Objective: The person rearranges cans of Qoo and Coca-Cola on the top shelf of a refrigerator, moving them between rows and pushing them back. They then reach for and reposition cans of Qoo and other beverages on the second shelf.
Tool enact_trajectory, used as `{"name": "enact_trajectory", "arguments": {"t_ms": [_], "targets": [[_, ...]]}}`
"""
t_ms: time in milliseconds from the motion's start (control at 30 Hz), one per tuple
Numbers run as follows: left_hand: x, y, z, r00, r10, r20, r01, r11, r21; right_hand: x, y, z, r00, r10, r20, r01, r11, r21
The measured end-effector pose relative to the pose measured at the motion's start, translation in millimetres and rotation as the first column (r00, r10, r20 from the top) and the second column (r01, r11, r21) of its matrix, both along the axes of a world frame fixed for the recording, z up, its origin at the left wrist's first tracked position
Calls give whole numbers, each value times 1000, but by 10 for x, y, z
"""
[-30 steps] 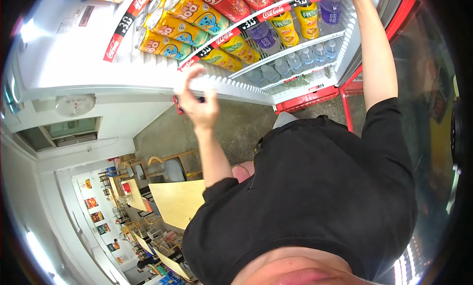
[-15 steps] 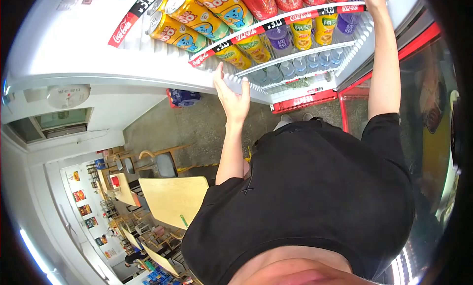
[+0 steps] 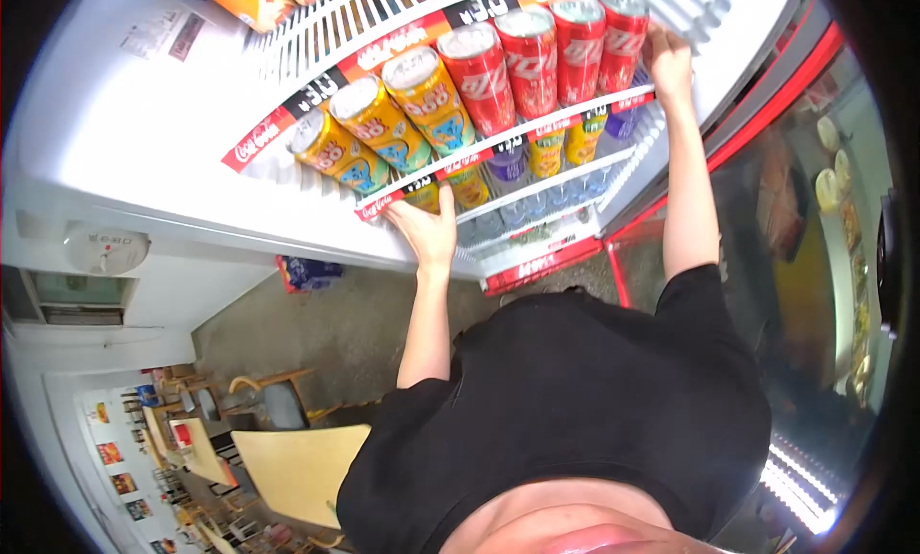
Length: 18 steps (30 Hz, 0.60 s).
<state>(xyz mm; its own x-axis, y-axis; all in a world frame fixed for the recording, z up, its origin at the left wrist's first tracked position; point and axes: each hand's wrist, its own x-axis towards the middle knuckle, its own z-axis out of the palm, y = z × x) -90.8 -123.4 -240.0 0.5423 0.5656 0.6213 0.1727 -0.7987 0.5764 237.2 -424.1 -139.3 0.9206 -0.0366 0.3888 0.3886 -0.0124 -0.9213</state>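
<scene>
My left hand is at the left end of the can shelf's label strip, thumb raised and apart from the fingers. Its fingertips touch the strip and hold nothing. My right hand is up at the shelf's right end, fingers curled against the side of the rightmost red soda can; its fingertips are partly hidden. More red cans stand left of it in the same row. Yellow drink cans with blue cartoon figures fill the left part of the row.
Bottled drinks stand on the shelf below. Orange packs are on the rack above. The red-framed glass door is open on my right. Wooden tables and chairs stand behind on the left.
My view has tilted up and shows more of the upper shelves. My left hand has reached the shelf strip. My right hand has come down beside the rightmost red can.
</scene>
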Motion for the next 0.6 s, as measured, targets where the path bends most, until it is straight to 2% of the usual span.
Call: {"name": "enact_trajectory", "arguments": {"t_ms": [33, 100, 167, 200, 233, 300, 367, 433, 500, 600], "targets": [[82, 54, -109, 994, 36, 106, -30, 998, -55, -40, 4, 26, 999, -23, 34, 23, 1000, -3], [127, 146, -24, 1000, -7, 22, 9, 997, -78, -138, 1, 111, 998, 12, 56, -10, 999, -31], [149, 237, 22, 996, -70, 49, 75, 991, -110, -167, 19, 121, 997, 6, 76, -2, 999, -49], [170, 258, 40, 993, -100, 65, 108, 986, -126, -9, 27, -13, 975, -86, 204, 105, 991, -84], [205, 245, 158, 985, -103, 142, 110, 993, -41, -136, 48, 91, 984, -83, 156, 102, 988, -118], [235, 290, 77, 986, -125, 112, 132, 990, -56, -126, 0, 76, 996, -43, 81, 52, 991, -121], [258, 301, 66, 984, -135, 118, 140, 989, -38, -187, 46, 90, 987, -18, 158, 25, 999, -44], [265, 350, -48, 989, -91, 115, 100, 992, -71, -231, 66, 102, 953, -98, 285, 141, 981, -133], [294, 349, -105, 985, -85, 149, 93, 994, -52, -236, 120, 90, 935, -168, 311, 196, 979, -61], [266, 350, -207, 994, -82, 69, 88, 992, -94, -204, 88, 4, 948, -210, 237, 187, 975, 117]]}}
